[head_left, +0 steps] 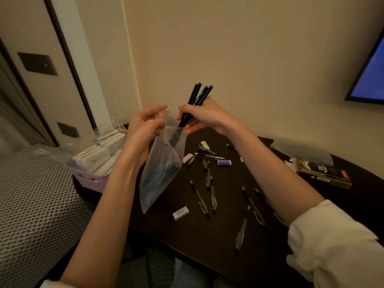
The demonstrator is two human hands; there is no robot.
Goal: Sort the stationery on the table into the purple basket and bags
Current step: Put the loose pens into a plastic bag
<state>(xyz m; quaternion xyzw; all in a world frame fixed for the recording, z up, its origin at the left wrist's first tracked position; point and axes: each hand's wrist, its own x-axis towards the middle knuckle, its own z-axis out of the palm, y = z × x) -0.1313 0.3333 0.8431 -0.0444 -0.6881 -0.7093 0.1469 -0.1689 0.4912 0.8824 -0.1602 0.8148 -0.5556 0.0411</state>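
Observation:
My left hand (143,126) pinches the top edge of a clear plastic bag (161,171), which hangs above the dark table (207,246). My right hand (204,117) grips a bundle of dark pencils (197,100); their lower ends dip into the bag's mouth and their upper ends stick up. Some dark and bluish items show through the bag. The purple basket (91,179) stands at the table's left edge, filled with white packs. Several clear pens (207,183) and erasers (180,213) lie scattered on the table.
A black-and-gold box (324,173) and another clear bag (301,150) lie at the right of the table. A patterned cushion (37,204) borders the table on the left. The wall is close behind, with a screen (369,69) at the upper right.

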